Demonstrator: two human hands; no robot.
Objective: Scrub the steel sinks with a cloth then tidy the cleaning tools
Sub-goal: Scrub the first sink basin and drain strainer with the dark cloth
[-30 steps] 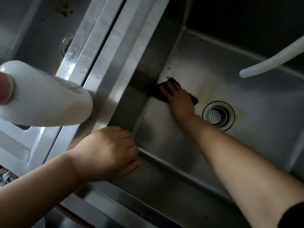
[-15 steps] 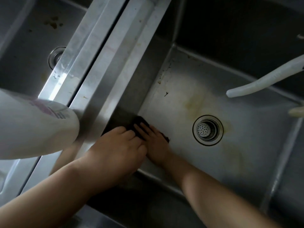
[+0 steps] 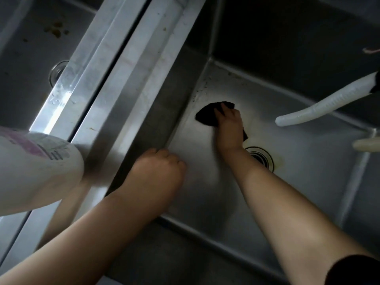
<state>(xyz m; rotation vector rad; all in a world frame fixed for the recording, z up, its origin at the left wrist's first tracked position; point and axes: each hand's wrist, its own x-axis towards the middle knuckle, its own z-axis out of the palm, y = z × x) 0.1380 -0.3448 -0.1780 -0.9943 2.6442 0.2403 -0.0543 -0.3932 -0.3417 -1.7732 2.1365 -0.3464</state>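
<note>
- The right hand (image 3: 228, 122) presses a dark cloth (image 3: 207, 117) flat on the floor of the right sink (image 3: 308, 182), near its left wall, fingers curled over the cloth.
- The left hand (image 3: 160, 173) rests at the sink's left edge, fingers curled, holding nothing.
- A drain (image 3: 260, 158) lies just beside the right wrist.
- A white bottle (image 3: 35, 169) looms at left.

Right hand (image 3: 228, 122) presses a dark cloth (image 3: 206, 116) on the sink floor (image 3: 298, 182); left hand (image 3: 158, 171) curls nearby.
</note>
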